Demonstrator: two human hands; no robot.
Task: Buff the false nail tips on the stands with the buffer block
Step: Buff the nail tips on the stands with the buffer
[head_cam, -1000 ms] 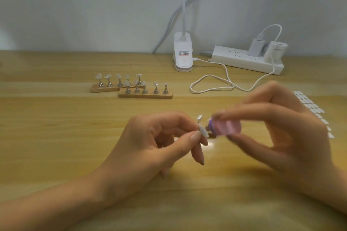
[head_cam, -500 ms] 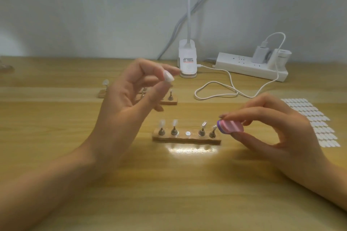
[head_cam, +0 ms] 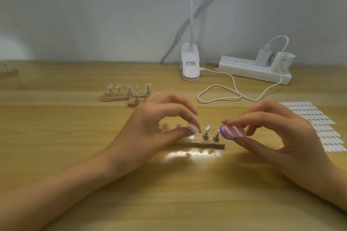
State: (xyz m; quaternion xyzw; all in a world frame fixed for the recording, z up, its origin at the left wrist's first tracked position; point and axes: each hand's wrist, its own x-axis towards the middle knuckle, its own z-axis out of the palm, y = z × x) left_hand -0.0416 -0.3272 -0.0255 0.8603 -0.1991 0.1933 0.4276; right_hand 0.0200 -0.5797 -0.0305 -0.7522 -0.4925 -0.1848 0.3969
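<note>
Left hand [head_cam: 150, 127] lowered to stand [head_cam: 206, 145] on desk [head_cam: 169, 202], grip unclear; right hand [head_cam: 281, 137] grips buffer [head_cam: 233, 132].

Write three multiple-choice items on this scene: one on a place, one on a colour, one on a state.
1. Where is the power strip? A) near left B) under the stand C) far right of the table.
2. The buffer block is A) pink and purple B) green C) black.
3. The right hand A) lies flat B) grips the buffer block C) holds a cable.
Key: C, the power strip sits at the back on the right; A, pink body with a purple end; B, it pinches the buffer block.
</note>
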